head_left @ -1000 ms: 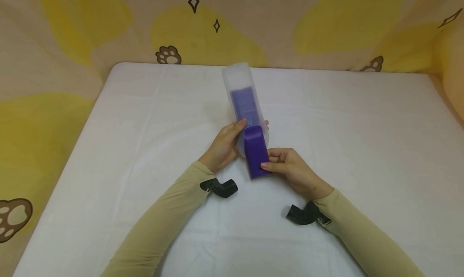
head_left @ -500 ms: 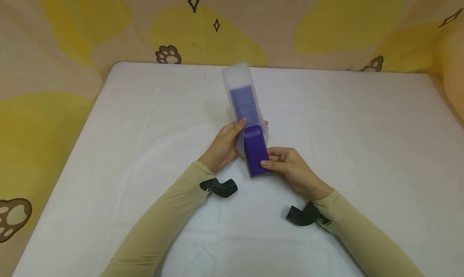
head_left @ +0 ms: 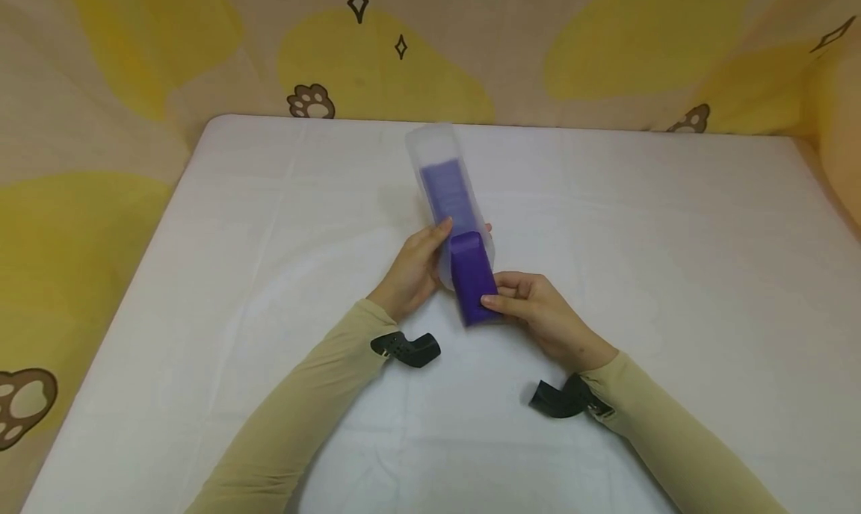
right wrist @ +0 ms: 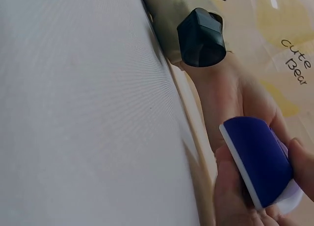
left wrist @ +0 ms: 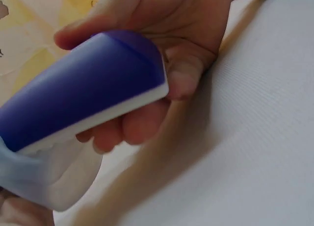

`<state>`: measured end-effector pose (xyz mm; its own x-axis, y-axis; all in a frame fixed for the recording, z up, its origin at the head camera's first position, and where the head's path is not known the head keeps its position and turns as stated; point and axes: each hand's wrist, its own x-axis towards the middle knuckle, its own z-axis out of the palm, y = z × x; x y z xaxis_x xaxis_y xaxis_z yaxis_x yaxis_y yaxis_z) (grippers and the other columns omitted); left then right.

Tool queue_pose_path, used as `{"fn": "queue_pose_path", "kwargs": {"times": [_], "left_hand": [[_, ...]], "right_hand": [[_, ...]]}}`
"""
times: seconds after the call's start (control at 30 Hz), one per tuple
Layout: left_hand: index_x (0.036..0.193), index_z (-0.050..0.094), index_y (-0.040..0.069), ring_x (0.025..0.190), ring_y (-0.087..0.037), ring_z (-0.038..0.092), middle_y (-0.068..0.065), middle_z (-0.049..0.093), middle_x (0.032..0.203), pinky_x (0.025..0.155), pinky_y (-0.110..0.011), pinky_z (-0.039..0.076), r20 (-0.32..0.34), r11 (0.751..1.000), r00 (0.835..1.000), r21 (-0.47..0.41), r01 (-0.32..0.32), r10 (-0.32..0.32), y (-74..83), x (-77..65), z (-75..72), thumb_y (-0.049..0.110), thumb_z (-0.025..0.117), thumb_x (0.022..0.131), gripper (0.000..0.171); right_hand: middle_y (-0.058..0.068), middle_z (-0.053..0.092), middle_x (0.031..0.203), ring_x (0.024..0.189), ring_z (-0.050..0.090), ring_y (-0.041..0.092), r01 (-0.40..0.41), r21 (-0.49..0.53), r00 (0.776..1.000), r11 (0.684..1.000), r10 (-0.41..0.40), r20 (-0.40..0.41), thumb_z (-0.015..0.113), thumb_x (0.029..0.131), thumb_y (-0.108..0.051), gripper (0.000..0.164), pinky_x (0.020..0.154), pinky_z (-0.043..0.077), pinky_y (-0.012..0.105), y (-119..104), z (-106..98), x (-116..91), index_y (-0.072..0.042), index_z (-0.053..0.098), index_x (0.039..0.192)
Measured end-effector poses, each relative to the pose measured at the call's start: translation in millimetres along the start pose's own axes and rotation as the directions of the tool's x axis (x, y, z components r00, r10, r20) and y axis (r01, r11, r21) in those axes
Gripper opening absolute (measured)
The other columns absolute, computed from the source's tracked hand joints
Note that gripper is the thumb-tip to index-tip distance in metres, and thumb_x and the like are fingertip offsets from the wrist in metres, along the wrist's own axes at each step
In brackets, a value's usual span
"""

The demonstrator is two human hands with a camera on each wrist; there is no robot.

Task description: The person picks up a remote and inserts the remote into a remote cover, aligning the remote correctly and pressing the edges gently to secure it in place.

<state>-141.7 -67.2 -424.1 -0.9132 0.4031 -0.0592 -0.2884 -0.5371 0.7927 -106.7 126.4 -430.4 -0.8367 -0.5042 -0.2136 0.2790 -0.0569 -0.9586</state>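
Both hands hold one long object over the table: a purple handle (head_left: 472, 279) with a white underside (left wrist: 98, 115), its far part inside a translucent sleeve (head_left: 432, 142). My left hand (head_left: 410, 271) grips the sleeve near its lower end, thumb on top and fingers wrapped beneath. At the handle's near end, my right hand (head_left: 548, 316) pinches it between the thumb above and the fingers at its side and below. Through the sleeve shows a paler purple flat part. The right wrist view shows the handle's blunt end (right wrist: 257, 157) close up.
A white cloth-covered table (head_left: 646, 223) lies under the hands. Yellow and beige patterned fabric (head_left: 430, 66) hangs behind it. A black mount sits on each wrist, the left one (head_left: 406, 348) and the right one (head_left: 568, 397).
The sleeve's far end has swung slightly left and a little lower. Handle and sleeve have shifted a few pixels left; both hands keep their hold.
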Motion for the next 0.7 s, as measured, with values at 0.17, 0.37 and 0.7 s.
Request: {"fn": "queue_pose_path", "kwargs": {"times": [0.17,0.37,0.7], "left_hand": [[0.140,0.032,-0.008,0.123,-0.026,0.049,-0.030,0.037,0.140,0.105,-0.040,0.036,-0.051,0.998,0.998,-0.061,-0.030,0.027,2.2,0.3,-2.0,0.018,0.033,0.104,0.044],[0.141,0.030,-0.008,0.121,-0.025,0.050,-0.032,0.036,0.140,0.105,-0.039,0.036,-0.056,0.997,0.998,-0.058,-0.043,0.039,3.3,0.0,-1.5,0.017,0.033,0.104,0.045],[0.142,0.029,-0.005,0.127,-0.028,0.045,-0.029,0.038,0.140,0.106,-0.039,0.035,-0.047,0.998,0.998,-0.048,-0.045,0.043,2.4,-0.2,-2.3,0.019,0.033,0.104,0.046]], "right_hand": [[0.018,0.066,0.109,0.093,0.065,0.017,-0.006,-0.018,1.000,1.000,0.006,-0.006,0.061,0.085,0.004,0.045,0.084,0.053,0.033,-1.9,1.0,-0.2,0.018,0.043,0.124],[0.018,0.064,0.112,0.095,0.065,0.017,-0.008,-0.030,1.000,1.000,0.009,0.009,0.065,0.083,0.004,0.051,0.085,0.053,0.031,-1.5,-0.1,-0.2,0.016,0.042,0.127],[0.024,0.060,0.119,0.098,0.065,0.017,-0.027,-0.045,1.000,0.999,0.027,0.006,0.065,0.082,0.008,0.055,0.086,0.051,0.028,-1.0,-1.1,-0.2,0.016,0.041,0.130]]}}
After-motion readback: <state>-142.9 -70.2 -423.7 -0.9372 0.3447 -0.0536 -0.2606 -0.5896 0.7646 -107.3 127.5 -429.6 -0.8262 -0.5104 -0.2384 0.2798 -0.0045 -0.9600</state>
